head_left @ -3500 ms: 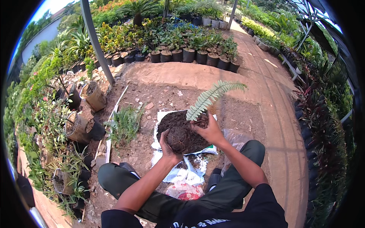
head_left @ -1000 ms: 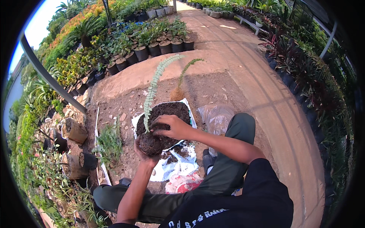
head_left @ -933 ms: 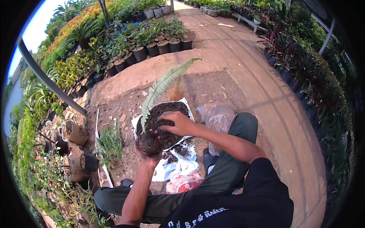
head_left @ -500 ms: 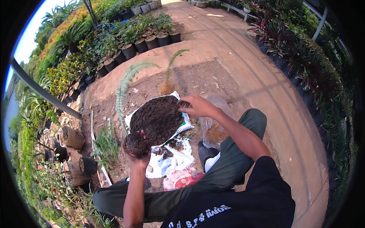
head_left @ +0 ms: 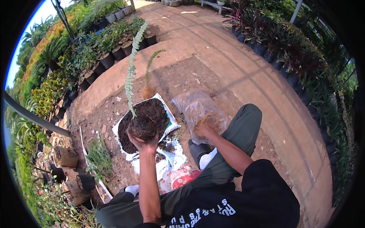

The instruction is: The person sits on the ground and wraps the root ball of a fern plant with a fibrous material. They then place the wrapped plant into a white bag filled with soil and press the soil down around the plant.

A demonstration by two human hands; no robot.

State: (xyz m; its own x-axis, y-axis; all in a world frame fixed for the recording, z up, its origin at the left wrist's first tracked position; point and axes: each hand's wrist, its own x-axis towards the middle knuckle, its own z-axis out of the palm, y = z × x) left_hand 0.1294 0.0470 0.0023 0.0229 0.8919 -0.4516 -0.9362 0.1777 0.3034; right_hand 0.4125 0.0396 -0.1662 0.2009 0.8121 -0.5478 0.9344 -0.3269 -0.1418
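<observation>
My left hand [head_left: 147, 146] cups a dark, round root ball [head_left: 143, 127] from below, with thin roots showing over its surface. A single long green fern frond [head_left: 131, 72] rises from the ball. Behind and beneath it lies a white sack [head_left: 172, 121], opened out and full of dark soil [head_left: 161, 109]. To the right, my right hand [head_left: 203, 130] reaches into a clear plastic bag [head_left: 190, 102] that holds brown fibre [head_left: 217, 122]. Its fingers are hidden among the fibre and plastic.
Beyond the sack stands a second fern in a brown fibre-wrapped ball [head_left: 148, 91]. A red-and-white patterned bag [head_left: 182, 177] lies by my legs. Cut greenery [head_left: 99, 156] rests on the ground at left. Potted plants [head_left: 107, 60] line both sides of the path.
My right hand has moved from the soil's edge down into the plastic bag. My left hand has brought the root ball over the soil sack, and its frond now stands more upright.
</observation>
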